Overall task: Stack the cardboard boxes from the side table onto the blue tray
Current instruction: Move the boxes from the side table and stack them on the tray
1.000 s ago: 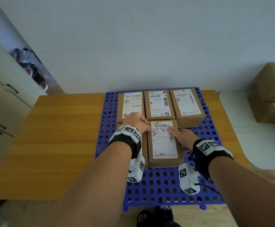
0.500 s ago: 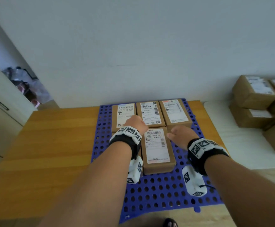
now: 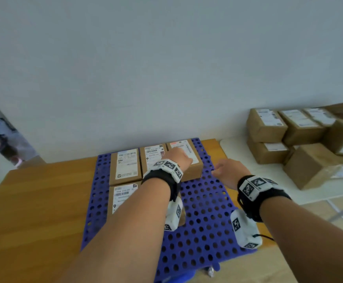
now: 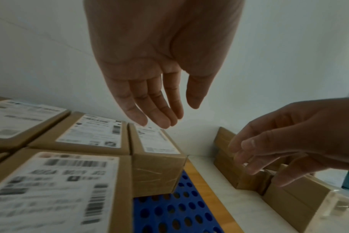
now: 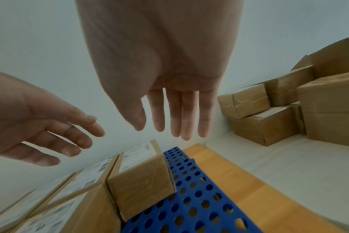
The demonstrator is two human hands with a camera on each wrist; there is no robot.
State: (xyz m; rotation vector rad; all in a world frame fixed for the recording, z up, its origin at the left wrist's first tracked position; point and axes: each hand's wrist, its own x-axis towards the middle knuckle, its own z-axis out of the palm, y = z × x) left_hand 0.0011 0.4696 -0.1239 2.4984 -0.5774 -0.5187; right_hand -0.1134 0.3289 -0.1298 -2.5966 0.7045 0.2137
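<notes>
Five or so labelled brown cardboard boxes (image 3: pixel 126 166) on perforated blue tray (image 3: pixel 203 211).

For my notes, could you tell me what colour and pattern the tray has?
The tray is blue, perforated all over with round holes; the head view shows it best.

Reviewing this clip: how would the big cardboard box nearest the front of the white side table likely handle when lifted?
The big box looks stiff: flat faces, crisp edges. It is bulkier than the labelled boxes on the blue tray, so it probably needs both hands. Glossy tape on its end may be slippery. Its weight cannot be judged.
</notes>
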